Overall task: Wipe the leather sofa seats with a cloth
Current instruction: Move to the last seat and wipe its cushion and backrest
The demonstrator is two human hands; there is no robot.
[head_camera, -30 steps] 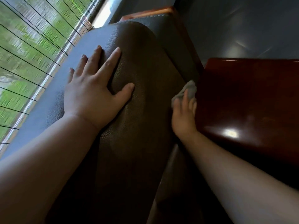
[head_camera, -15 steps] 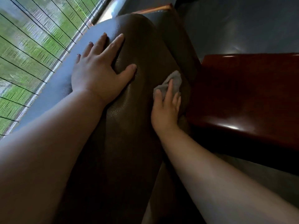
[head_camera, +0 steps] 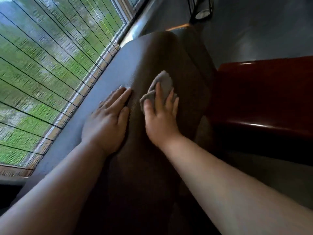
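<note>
A dark brown leather sofa back [head_camera: 162,53] runs up the middle of the view, rounded along its top. My left hand [head_camera: 108,122] lies flat on its upper left side, fingers straight. Just to its right, my right hand [head_camera: 160,116] presses a small grey cloth [head_camera: 163,83] against the leather with straight fingers; most of the cloth shows past the fingertips. The sofa's seat is hidden below the arms.
A polished dark red wooden table [head_camera: 264,102] stands close on the right of the sofa. A window with a wire mesh screen [head_camera: 50,65] fills the left, its sill right behind the sofa back. Grey floor [head_camera: 262,31] lies beyond.
My right hand has slid the cloth left and up from beside the table onto the top of the sofa back. My left hand now lies lower in view, close beside it.
</note>
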